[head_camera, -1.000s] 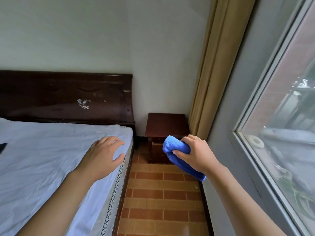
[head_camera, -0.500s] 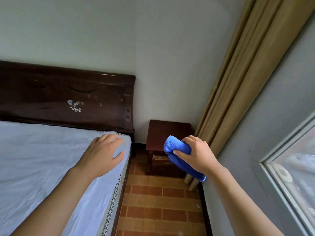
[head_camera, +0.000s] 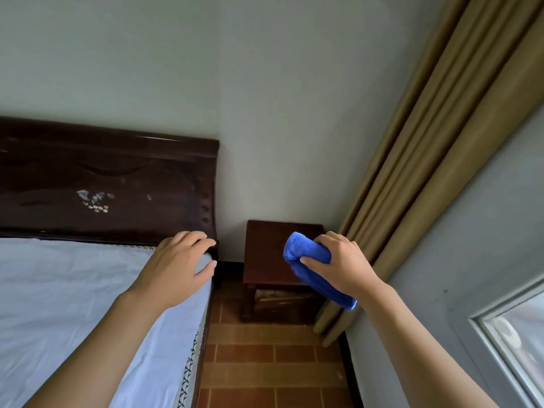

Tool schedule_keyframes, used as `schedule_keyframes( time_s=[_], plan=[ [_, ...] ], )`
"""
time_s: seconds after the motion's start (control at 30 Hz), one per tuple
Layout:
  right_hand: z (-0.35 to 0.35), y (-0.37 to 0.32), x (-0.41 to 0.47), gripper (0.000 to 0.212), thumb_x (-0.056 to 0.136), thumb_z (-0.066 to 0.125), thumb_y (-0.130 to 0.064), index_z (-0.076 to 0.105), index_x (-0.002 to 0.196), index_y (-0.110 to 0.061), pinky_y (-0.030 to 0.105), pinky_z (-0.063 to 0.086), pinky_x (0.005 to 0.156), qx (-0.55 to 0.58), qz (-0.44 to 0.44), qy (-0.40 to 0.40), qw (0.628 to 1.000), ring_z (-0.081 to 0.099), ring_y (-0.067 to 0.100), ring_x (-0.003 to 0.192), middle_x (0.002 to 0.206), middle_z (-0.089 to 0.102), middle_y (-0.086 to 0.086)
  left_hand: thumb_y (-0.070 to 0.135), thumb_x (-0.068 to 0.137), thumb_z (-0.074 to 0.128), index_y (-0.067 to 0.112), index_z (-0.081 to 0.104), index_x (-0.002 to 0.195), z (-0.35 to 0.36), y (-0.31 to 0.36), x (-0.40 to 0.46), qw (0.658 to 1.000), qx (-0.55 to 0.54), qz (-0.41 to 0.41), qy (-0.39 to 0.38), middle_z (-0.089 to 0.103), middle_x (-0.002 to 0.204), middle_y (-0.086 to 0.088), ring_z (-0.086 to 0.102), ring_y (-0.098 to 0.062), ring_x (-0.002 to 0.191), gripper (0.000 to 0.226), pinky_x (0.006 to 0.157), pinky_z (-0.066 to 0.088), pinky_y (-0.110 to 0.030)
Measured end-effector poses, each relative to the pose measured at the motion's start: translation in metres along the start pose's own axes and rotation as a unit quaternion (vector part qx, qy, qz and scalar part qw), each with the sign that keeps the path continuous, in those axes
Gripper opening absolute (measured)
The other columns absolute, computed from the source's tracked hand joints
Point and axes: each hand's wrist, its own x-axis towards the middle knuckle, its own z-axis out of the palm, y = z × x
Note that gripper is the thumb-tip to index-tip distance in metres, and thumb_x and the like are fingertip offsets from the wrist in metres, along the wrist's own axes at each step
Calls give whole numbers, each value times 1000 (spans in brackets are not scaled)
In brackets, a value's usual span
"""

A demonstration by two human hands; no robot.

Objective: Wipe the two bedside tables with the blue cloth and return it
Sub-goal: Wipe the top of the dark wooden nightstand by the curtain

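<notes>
We held blue cloth [head_camera: 312, 266] bunched in right hand [head_camera: 344, 267], fingers curled round it, above bedside table [head_camera: 265, 254] front right corner. Left hand [head_camera: 176, 269] fingers loosely spread over bed [head_camera: 59, 304] corner. Wiping seemingly not yet begun; second table, return left.

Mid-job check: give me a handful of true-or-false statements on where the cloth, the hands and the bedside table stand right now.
1. The right hand holds the blue cloth. True.
2. The left hand also grips the cloth. False: it holds nothing, fingers loosely bent, near the corner of the bed.
3. The bedside table stands between the bed and the curtain. True.
4. The cloth lies spread flat on the table. False: it is bunched in the right hand's grip.
5. A lamp stands on the table. False: no lamp shows on it.
</notes>
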Motion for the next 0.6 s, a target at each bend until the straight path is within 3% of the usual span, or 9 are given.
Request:
schedule_keyframes(
  time_s=[0.27, 0.47, 0.6],
  plan=[
    [17, 52, 73, 32, 90, 59, -66, 62, 103, -37, 36, 48, 89, 22, -5, -20, 1000, 56, 4, 88, 93, 57, -20, 54, 91, 33, 23, 63, 130, 29, 4, 75, 1000, 0, -5, -10, 59, 131, 9, 55, -16, 120, 58, 98, 46, -35],
    [27, 109, 148, 31, 87, 56, -71, 58, 91, -40, 31, 46, 78, 50, -19, -33, 998, 57, 2, 81, 88, 60, -19, 55, 92, 33, 24, 63, 132, 54, 15, 146, 999, 4, -38, -9, 59, 133, 8, 55, -15, 122, 59, 99, 46, -35],
    [45, 150, 197, 34, 86, 53, -74, 54, 86, -41, 36, 46, 76, 64, -34, -52, 996, 55, 5, 78, 86, 57, -16, 54, 94, 36, 25, 60, 135, 78, 22, 189, 998, 6, -52, -24, 57, 137, 8, 52, -15, 126, 56, 103, 45, -35]
  ],
)
